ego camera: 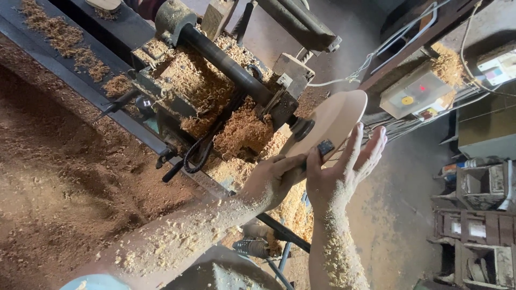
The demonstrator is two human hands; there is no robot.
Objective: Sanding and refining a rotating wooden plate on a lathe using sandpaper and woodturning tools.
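My left hand point(277, 180) gripped a dark tool point(321, 149) against the pale wooden disc point(336, 121) on the lathe point(231, 70), right hand point(344, 172) open beside it; next likely needed steady pressure.

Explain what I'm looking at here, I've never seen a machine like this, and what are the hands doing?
This is one picture, taken from a camera on the person's head looking down at their own arms. The machine is a wood lathe: a long dark shaft ends at a pale round wooden disc mounted on it. Wood shavings are heaped on the lathe and cover the floor on the left. The left hand grips the handle end of a small dark tool whose tip sits against the disc. The right hand is open, fingers spread, its palm close to the disc's edge; whether it touches is hard to tell. Both forearms are dusted with sawdust. A pale control box with coloured buttons sits behind.
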